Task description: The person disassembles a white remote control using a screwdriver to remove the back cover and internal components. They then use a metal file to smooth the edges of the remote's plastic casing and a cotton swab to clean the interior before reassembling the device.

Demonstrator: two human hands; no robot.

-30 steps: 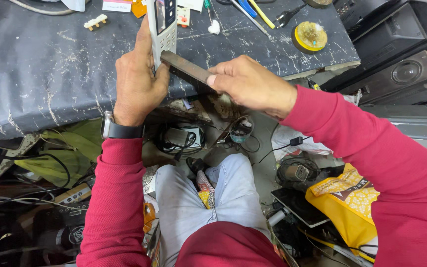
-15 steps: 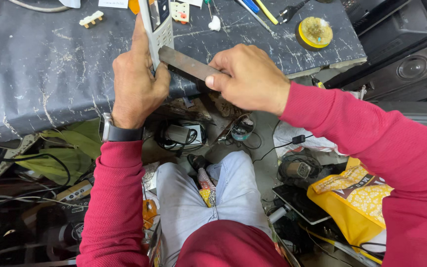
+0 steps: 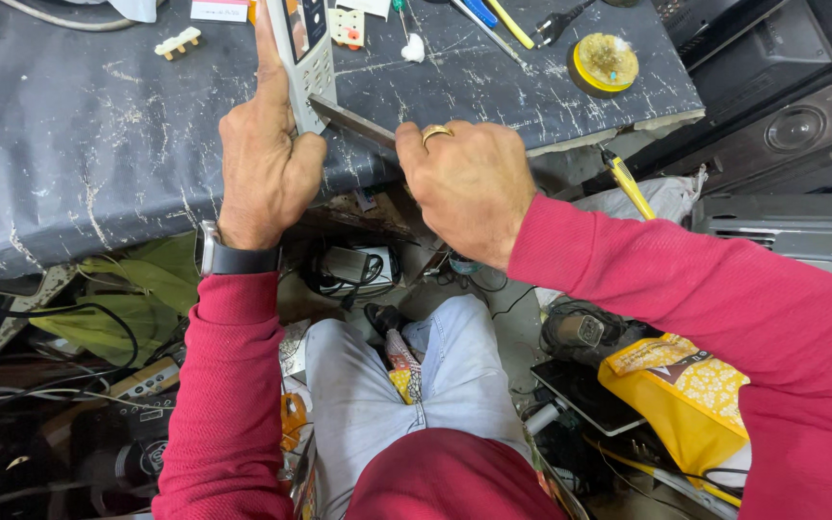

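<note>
My left hand (image 3: pixel 264 159) grips a white remote-like handset (image 3: pixel 302 53), holding it upright against the dark scratched workbench (image 3: pixel 79 144). Its forefinger runs up the handset's left side. My right hand (image 3: pixel 469 183), with a gold ring, holds a flat metal blade or file (image 3: pixel 351 120). The blade's tip touches the handset's lower right edge, just above my left thumb. Both sleeves are red, and a dark watch sits on my left wrist.
On the bench lie a yellow round tin (image 3: pixel 605 62), a small white connector (image 3: pixel 177 42), pens and a plug. A yellow-handled tool (image 3: pixel 626 183) hangs off the bench edge. Cables, a yellow bag (image 3: pixel 686 395) and black speakers (image 3: pixel 792 125) crowd the floor and right side.
The handset and both hands have shifted slightly left and up in view. The blade has slid leftward so its tip now meets the handset's edge.
</note>
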